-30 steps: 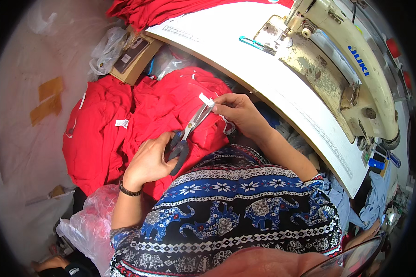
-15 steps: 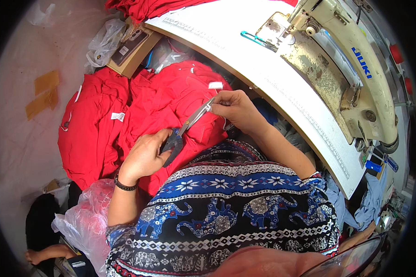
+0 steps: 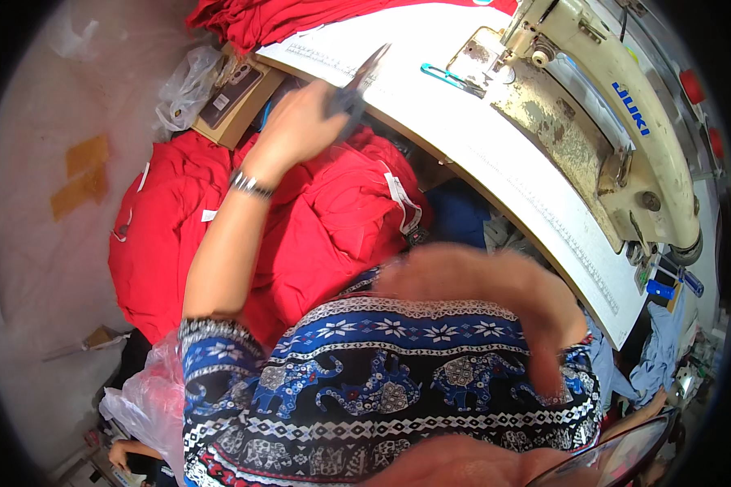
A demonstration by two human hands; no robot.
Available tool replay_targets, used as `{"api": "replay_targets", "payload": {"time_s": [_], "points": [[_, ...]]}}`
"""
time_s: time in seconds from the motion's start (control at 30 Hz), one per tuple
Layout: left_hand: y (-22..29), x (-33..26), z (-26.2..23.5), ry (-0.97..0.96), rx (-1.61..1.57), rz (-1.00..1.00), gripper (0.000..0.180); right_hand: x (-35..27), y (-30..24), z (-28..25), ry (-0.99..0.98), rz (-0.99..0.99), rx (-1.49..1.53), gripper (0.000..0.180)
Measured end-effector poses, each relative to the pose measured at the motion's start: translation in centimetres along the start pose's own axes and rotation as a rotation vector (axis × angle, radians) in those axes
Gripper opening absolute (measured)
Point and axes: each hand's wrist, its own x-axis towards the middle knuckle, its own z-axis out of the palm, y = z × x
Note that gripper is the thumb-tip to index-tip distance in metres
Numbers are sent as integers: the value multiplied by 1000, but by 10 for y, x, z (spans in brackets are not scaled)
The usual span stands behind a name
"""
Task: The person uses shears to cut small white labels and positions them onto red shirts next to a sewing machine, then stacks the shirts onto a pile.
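Observation:
My left hand (image 3: 300, 122), with a dark watch on its wrist, is closed on the dark handles of a pair of scissors (image 3: 353, 96). Their blades point up and away over the near edge of the white tabletop. Below them a heap of red garments (image 3: 317, 227) fills my lap and the space to the left. A white tape or label (image 3: 402, 201) lies on the red cloth. My right hand (image 3: 422, 272) is drawn in close to my patterned shirt, at the heap's near right side. Motion smears its fingers, and whether it holds anything cannot be made out.
A cream sewing machine (image 3: 658, 138) stands on the white tabletop (image 3: 495, 154), with turquoise thread snips (image 3: 453, 77) nearby. More red cloth (image 3: 276, 16) lies at the back. A cardboard box (image 3: 235, 101) and plastic bags (image 3: 188, 85) sit left. Another person's hand (image 3: 126, 454) shows lower left.
My left hand has carried the scissors up and away to the table edge. My right hand has left the blade tips and come back toward my body. The red cloth has shifted a little.

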Motion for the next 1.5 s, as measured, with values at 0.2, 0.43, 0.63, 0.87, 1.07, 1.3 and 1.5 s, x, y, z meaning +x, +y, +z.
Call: {"api": "replay_targets", "payload": {"time_s": [0.2, 0.43, 0.63, 0.87, 1.07, 1.3, 1.5], "points": [[35, 96, 35, 59, 162, 139, 32, 16, -40, 44, 29, -355, -243, 51], [50, 15, 14, 141, 37, 333, 28, 7, -57, 49, 87, -143, -23, 45], [57, -110, -28, -452, -109, 267, 29, 9, -7, 65, 134, -496, -73, 43], [32, -185, 1, -469, 101, 7, 36, 23, -28, 7, 92, -19, -218, 45], [2, -208, -20, -122, -641, -39, 19, 32, 129, -59, 9, 315, -950, 71], [-38, -216, -111, 755, -1052, -12, 34, 46, 192, -61, 198, 325, -652, 31], [-117, -141, -235, 1034, -772, 38, 30, 156, 71, -143, 788, -67, -852, 22]]}}
